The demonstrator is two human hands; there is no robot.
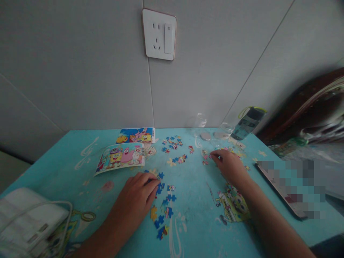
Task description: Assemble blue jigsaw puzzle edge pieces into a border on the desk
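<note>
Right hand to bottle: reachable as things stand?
Probably yes. Only flat puzzle pieces seem to lie between the right hand and the bottle; a clear cup close on the bottle's left might get nudged.

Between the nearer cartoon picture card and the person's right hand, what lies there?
Small puzzle pieces, in clusters with bare table between, lie from card to right hand, as the head view shows.

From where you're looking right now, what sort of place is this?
Probably a room in a home: a turquoise table stands by a wall with a power socket, and it bears loose jigsaw pieces, cartoon picture sheets and a bottle.
</note>
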